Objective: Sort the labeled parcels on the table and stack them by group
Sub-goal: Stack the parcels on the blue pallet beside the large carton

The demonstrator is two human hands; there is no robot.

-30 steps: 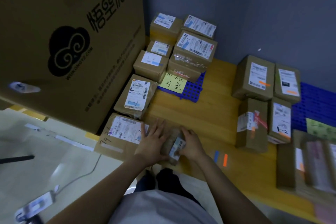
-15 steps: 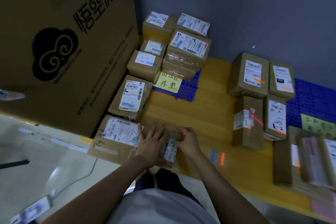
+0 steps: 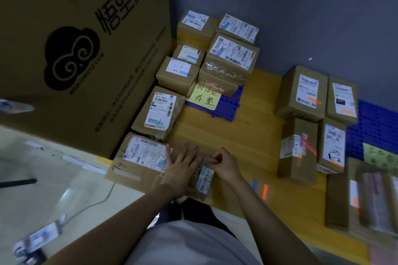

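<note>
A small brown parcel [image 3: 203, 180] with a barcode label lies at the front edge of the wooden table [image 3: 243, 140], mostly hidden under my hands. My left hand [image 3: 182, 168] rests flat on it with fingers spread, overlapping the flat labeled parcel [image 3: 137, 161] to its left. My right hand [image 3: 226, 165] grips the small parcel's right far corner with curled fingers. Another labeled parcel [image 3: 159, 112] lies behind the flat one. A stack of labeled parcels [image 3: 230, 58] sits at the back on a blue mat [image 3: 228, 107] with a yellow note [image 3: 204, 98].
A large printed carton [image 3: 75, 49] walls off the left side. Upright parcels [image 3: 301, 94] stand at the right, with more parcels [image 3: 370, 198] at the front right and a second blue mat [image 3: 374, 127] behind. Blue and orange tape marks [image 3: 260, 189] lie near the front edge.
My right hand has shifted slightly along the small parcel's far corner; my left hand stays flat on it. The camera view has moved a little.
</note>
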